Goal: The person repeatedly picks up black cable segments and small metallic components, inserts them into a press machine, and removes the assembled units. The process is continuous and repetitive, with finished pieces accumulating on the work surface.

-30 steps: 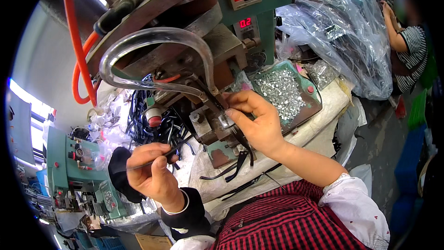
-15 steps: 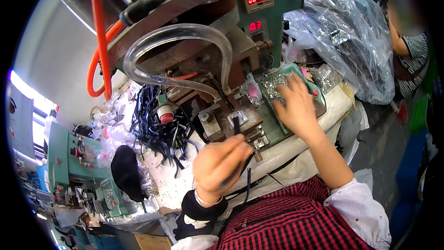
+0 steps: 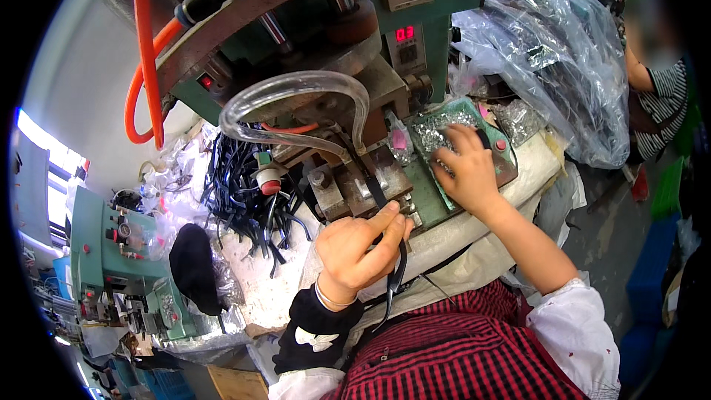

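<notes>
My left hand [image 3: 359, 252] is closed around a black strap [image 3: 378, 194], pinching it between thumb and fingers. The strap's far end lies over the metal die [image 3: 364, 187] of the press, and its loose tail hangs below the hand toward my lap. My right hand [image 3: 468, 172] reaches over a green tray [image 3: 444, 191] filled with small shiny metal pieces [image 3: 442, 127]. Its fingers are bent but apart, with the thumb separate. I cannot make out any piece between them.
The green press [image 3: 437, 37] rises ahead, with a clear hose [image 3: 296, 81] looping over the die. Left of it lie a heap of black straps [image 3: 244, 192], a red button [image 3: 270, 182] and a black cloth piece [image 3: 196, 267]. A plastic bag [image 3: 548, 59] bulges at right; a person [image 3: 659, 96] sits beyond.
The press's upper part has risen, baring its shiny rods. My left hand still holds the strap, its fingers slightly shifted. My right hand's spread fingers have bent down over the metal pieces.
</notes>
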Demonstrator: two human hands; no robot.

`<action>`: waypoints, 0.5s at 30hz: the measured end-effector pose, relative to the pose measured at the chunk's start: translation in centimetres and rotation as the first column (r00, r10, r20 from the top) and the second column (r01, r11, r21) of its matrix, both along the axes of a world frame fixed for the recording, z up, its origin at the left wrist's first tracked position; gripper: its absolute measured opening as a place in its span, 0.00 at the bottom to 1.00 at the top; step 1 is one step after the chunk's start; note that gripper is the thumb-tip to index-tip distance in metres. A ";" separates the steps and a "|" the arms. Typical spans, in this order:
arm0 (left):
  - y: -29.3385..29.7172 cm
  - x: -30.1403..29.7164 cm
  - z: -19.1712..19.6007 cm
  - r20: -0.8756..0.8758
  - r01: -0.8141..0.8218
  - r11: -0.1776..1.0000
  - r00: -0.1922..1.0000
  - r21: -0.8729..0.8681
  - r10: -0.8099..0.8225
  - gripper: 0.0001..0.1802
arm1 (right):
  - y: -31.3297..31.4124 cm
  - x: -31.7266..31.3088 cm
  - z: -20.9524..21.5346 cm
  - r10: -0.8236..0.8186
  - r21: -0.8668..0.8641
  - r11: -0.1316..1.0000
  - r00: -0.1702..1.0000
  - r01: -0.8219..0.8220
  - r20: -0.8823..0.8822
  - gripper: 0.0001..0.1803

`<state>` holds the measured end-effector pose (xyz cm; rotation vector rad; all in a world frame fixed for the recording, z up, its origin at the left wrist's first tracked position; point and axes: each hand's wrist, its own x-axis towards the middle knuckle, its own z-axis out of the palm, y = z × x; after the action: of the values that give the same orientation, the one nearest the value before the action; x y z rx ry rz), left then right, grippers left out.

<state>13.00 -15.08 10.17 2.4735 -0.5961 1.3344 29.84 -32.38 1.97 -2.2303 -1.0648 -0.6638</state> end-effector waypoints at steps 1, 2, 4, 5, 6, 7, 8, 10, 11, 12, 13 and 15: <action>0.0 -0.1 0.0 -0.004 0.001 1.000 1.000 -0.011 -0.001 0.15 | 0.1 0.1 0.4 0.026 -0.075 0.997 1.000 -0.024 0.017 0.10; -0.2 -0.3 -0.1 -0.035 -0.019 0.999 0.999 -0.047 0.018 0.15 | 0.3 0.5 0.7 0.053 -0.150 0.988 0.998 -0.048 0.033 0.11; -1.0 -1.2 0.0 -0.088 -0.070 0.992 0.994 -0.107 0.061 0.15 | 0.6 2.4 0.0 0.012 -0.170 0.985 0.996 0.002 0.084 0.13; -1.5 -2.4 0.5 -0.147 -0.113 0.983 0.985 -0.145 0.091 0.16 | 0.5 2.7 -0.2 -0.002 -0.178 0.984 0.994 0.022 0.113 0.12; -1.5 -3.6 0.1 -0.128 -0.133 0.979 0.985 -0.152 0.114 0.16 | 0.6 2.9 -0.1 0.007 -0.116 0.993 0.997 0.001 0.074 0.13; -1.3 -5.7 -0.6 -0.127 -0.165 0.978 0.981 -0.125 0.149 0.16 | 0.2 3.0 -0.4 0.019 -0.013 1.000 0.998 -0.019 0.064 0.12; -0.6 -7.6 -1.3 -0.127 -0.199 0.975 0.974 -0.099 0.186 0.17 | -0.3 3.3 -0.6 0.034 0.091 0.995 0.998 -0.039 0.053 0.12; 1.3 -10.8 -2.3 -0.021 -0.402 0.908 0.915 -0.116 0.403 0.16 | -0.6 2.4 0.5 0.014 0.249 0.969 0.997 0.007 -0.082 0.10; 2.5 -11.5 -2.1 0.013 -0.498 0.827 0.854 -0.262 0.519 0.13 | -0.6 2.0 0.8 -0.005 0.275 0.960 0.991 0.042 -0.136 0.08; 3.9 -11.3 -1.5 0.044 -0.558 0.724 0.779 -0.405 0.625 0.09 | -0.6 1.9 1.0 -0.028 0.302 0.949 0.983 0.084 -0.182 0.07; 5.4 -10.6 0.0 -0.032 -0.617 0.677 0.748 -0.402 0.663 0.07 | -0.9 2.0 0.9 -0.071 0.321 0.937 0.974 0.139 -0.214 0.06; 8.3 -9.6 2.1 -0.114 -0.707 0.635 0.691 -0.311 0.714 0.06 | -0.3 2.0 1.4 0.007 0.350 0.927 0.925 0.136 -0.379 0.07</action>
<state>3.36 -6.76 12.31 2.4662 0.6734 1.5290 31.85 -32.66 3.35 -1.9592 -0.6151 -0.3987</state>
